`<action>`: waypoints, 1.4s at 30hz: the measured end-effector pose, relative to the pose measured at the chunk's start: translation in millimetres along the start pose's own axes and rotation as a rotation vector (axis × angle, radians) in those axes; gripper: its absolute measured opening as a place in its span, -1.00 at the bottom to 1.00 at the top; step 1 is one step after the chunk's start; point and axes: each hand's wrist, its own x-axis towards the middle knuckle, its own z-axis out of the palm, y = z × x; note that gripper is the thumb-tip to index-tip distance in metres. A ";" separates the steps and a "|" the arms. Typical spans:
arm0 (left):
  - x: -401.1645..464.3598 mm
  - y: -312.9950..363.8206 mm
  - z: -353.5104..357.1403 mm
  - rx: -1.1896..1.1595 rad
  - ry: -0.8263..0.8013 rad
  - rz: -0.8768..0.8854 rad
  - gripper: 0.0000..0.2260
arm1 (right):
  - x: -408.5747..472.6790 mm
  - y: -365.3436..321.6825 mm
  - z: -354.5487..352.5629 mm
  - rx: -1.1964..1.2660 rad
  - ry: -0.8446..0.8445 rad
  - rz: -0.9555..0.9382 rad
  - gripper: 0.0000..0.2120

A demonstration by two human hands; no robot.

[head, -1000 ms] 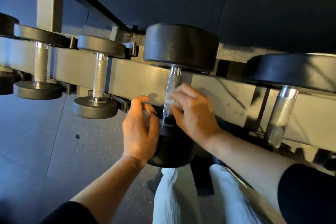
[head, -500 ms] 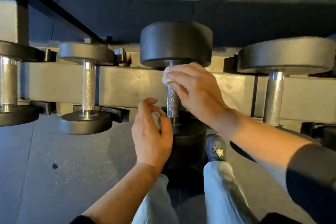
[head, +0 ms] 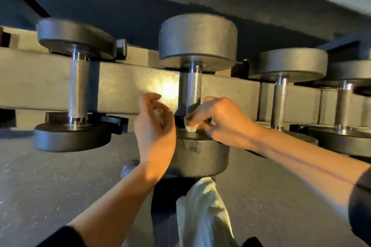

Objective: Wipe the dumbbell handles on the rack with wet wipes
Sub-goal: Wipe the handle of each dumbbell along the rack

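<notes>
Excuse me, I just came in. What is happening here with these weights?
A person is cleaning dumbbells that sit on a rack. The right hand pinches a small wet wipe at the bottom of the middle dumbbell's handle, where the handle meets the near weight head. The left hand is beside that head with its fingers curled round something pale, perhaps another wipe; I cannot tell for sure. The neighbouring dumbbells are not being touched.
</notes>
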 end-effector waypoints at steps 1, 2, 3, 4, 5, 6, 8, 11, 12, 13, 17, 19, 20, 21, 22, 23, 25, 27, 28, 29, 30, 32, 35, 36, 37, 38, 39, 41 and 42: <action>-1.0 -1.1 2.1 -0.019 0.012 -0.016 -0.78 | 0.9 -3.2 -1.3 0.001 0.045 0.018 -0.77; -2.1 -1.9 3.7 -0.036 0.030 -0.029 -0.78 | 4.1 -5.4 -2.7 -0.019 0.112 0.032 -0.76; -2.6 -3.2 4.8 -0.046 0.050 -0.030 -0.79 | 9.5 -7.0 -4.5 -0.057 0.195 0.036 -0.74; -2.7 -3.9 5.6 -0.044 0.061 -0.023 -0.82 | 16.8 -7.6 -6.7 -0.097 0.275 0.024 -0.73; -2.4 -4.8 6.1 -0.028 0.057 -0.021 -0.84 | 25.2 -7.1 -8.9 -0.143 0.329 0.000 -0.72; -1.7 -4.8 5.9 -0.007 0.040 -0.027 -0.85 | 33.1 -5.4 -10.2 -0.212 0.340 -0.030 -0.73; -0.7 -4.5 3.9 -0.006 0.001 -0.039 -0.83 | 44.0 3.2 -8.7 -0.452 0.213 -0.076 -0.76; -0.1 -6.2 1.6 -0.034 -0.046 -0.039 -0.75 | 44.9 10.0 -1.3 -0.713 -0.008 -0.058 -0.75; -0.1 -7.0 1.3 -0.039 -0.057 -0.044 -0.74 | 43.3 8.3 0.1 -0.733 -0.049 -0.043 -0.73; -0.1 -8.2 1.1 -0.042 -0.065 -0.052 -0.74 | 41.4 5.3 1.1 -0.748 -0.082 -0.031 -0.70; -0.4 -6.7 -1.1 -0.059 -0.098 -0.064 -0.73 | 31.8 -6.0 2.6 -0.773 -0.155 -0.039 -0.62; -0.2 -7.4 -1.7 -0.073 -0.109 -0.064 -0.72 | 29.0 -6.0 2.1 -0.739 -0.159 -0.074 -0.60; -0.1 -7.5 -1.8 -0.080 -0.115 -0.070 -0.72 | 28.0 -5.3 1.7 -0.718 -0.157 -0.090 -0.59; 0.0 -7.7 -1.7 -0.085 -0.118 -0.070 -0.72 | 27.0 -5.3 1.1 -0.698 -0.155 -0.100 -0.58; 0.1 -7.9 -1.6 -0.088 -0.118 -0.065 -0.71 | 26.3 -5.3 0.7 -0.678 -0.150 -0.109 -0.57; 0.1 -8.8 -1.4 -0.089 -0.117 -0.062 -0.71 | 25.5 -4.9 1.1 -0.660 -0.144 -0.116 -0.57; -0.3 -10.6 -1.2 -0.088 -0.121 -0.065 -0.69 | 25.4 -4.2 2.2 -0.635 -0.132 -0.119 -0.58; -0.4 -11.9 -0.7 -0.085 -0.119 -0.068 -0.68 | 29.0 -4.2 1.7 -0.642 -0.128 -0.100 -0.63; -0.2 -12.1 -0.5 -0.087 -0.117 -0.068 -0.69 | 32.0 -5.1 0.7 -0.669 -0.139 -0.080 -0.66; -0.2 -12.3 -0.5 -0.090 -0.112 -0.067 -0.70 | 34.9 -6.9 -0.1 -0.706 -0.162 -0.057 -0.68; 0.0 -12.4 -0.5 -0.093 -0.108 -0.063 -0.72 | 37.2 -9.0 -0.3 -0.743 -0.187 -0.035 -0.69; 0.3 -12.8 0.1 -0.100 -0.103 -0.057 -0.73 | 38.9 -12.0 1.3 -0.799 -0.211 -0.012 -0.62; 0.2 -14.7 1.4 -0.104 -0.093 -0.059 -0.73 | 36.2 -11.9 6.2 -0.759 -0.166 -0.008 -0.68; 0.2 -14.7 1.6 -0.106 -0.088 -0.059 -0.73 | 34.1 -10.1 6.7 -0.703 -0.151 -0.013 -0.69; -0.1 -14.6 1.5 -0.109 -0.086 -0.056 -0.73 | 31.5 -7.9 6.4 -0.626 -0.151 -0.025 -0.67; 0.0 -14.2 1.3 -0.115 -0.085 -0.051 -0.73 | 28.8 -6.0 5.3 -0.532 -0.166 -0.041 -0.65; 0.2 -14.2 1.0 -0.121 -0.086 -0.047 -0.74 | 26.3 -5.0 3.8 -0.436 -0.193 -0.051 -0.65; -0.4 -14.5 0.7 -0.130 -0.081 -0.051 -0.74 | 23.3 -5.6 0.9 -0.296 -0.234 -0.042 -0.67; -0.9 -14.8 0.7 -0.131 -0.071 -0.055 -0.74 | 23.3 -6.8 -0.8 -0.261 -0.231 -0.026 -0.69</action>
